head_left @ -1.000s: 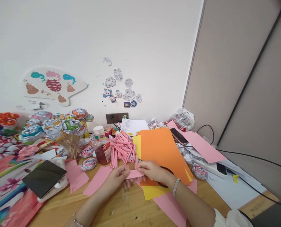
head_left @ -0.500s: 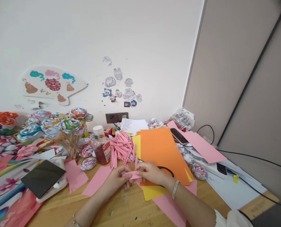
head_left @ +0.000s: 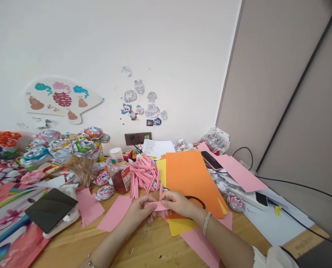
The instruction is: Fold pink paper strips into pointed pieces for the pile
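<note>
Between my two hands is a small strip of pink paper (head_left: 158, 206), held just above the wooden table. My left hand (head_left: 140, 210) pinches its left end between thumb and fingers. At the other end, the fingers of my right hand (head_left: 175, 203) are closed on the same strip. Just beyond my hands lies a pile of folded pink paper strips (head_left: 145, 173). Beside my right hand are orange sheets (head_left: 192, 182) over yellow paper (head_left: 179, 227), with a dark scissor handle (head_left: 198, 201) showing on top.
A bottle of reddish-brown liquid (head_left: 120, 176) stands left of the pile. Paper flowers (head_left: 82, 147) crowd the back left, near a dark tablet (head_left: 51, 210). Pink sheets (head_left: 117, 212) lie around. To the right are a phone (head_left: 211, 160), a power strip (head_left: 252, 199) and white sheets (head_left: 277, 223).
The pink strip between my fingers has turned slightly, and more of its flat face shows. Both hands stay in nearly the same place.
</note>
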A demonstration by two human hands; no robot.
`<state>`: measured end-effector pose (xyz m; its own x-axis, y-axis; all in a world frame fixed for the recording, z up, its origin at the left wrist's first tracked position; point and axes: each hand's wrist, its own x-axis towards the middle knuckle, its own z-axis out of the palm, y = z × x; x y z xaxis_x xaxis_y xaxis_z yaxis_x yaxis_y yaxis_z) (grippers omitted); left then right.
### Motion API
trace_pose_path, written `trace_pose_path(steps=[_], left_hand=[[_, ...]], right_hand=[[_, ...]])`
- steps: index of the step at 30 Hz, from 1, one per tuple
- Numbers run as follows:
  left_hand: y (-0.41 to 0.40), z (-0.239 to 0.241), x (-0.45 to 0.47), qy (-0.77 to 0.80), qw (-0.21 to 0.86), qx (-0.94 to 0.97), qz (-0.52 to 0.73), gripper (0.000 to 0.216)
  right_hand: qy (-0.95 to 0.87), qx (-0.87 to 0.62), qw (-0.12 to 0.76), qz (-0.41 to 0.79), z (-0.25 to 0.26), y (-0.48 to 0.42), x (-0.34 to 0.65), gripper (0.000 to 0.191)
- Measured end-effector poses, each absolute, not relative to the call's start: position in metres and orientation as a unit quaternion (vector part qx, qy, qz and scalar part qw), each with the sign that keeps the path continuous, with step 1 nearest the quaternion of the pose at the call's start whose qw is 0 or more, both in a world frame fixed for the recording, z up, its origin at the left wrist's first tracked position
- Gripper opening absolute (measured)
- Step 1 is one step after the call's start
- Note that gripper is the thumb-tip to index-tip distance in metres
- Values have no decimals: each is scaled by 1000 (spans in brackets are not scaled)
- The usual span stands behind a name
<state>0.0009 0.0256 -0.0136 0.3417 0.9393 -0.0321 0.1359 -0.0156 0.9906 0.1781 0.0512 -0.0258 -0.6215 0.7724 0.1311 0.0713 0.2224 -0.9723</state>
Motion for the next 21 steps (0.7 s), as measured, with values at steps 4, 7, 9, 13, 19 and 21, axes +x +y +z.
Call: trace_pose_path(steps=[4, 7, 9, 13, 19, 21], left_hand=[[25, -13, 1, 420, 602, 552, 396, 20], [24, -11, -1, 406, 657, 484, 410, 23], [23, -9, -2, 396, 680, 451, 421, 23], [23, -7, -3, 375, 703, 418, 436, 16], [21, -4, -2, 365, 707, 429, 428, 19], [21, -5, -1, 379, 693, 440, 427, 21]], right_hand=[[-727, -325, 335, 503, -21, 47, 176, 10], [-719, -324, 354, 502, -20, 47, 174, 11], [-717, -308, 371, 504, -20, 46, 173, 13], [-720, -294, 374, 505, -19, 46, 173, 15], [-724, -297, 373, 497, -23, 48, 173, 14], [-738, -306, 366, 477, -24, 48, 173, 13]])
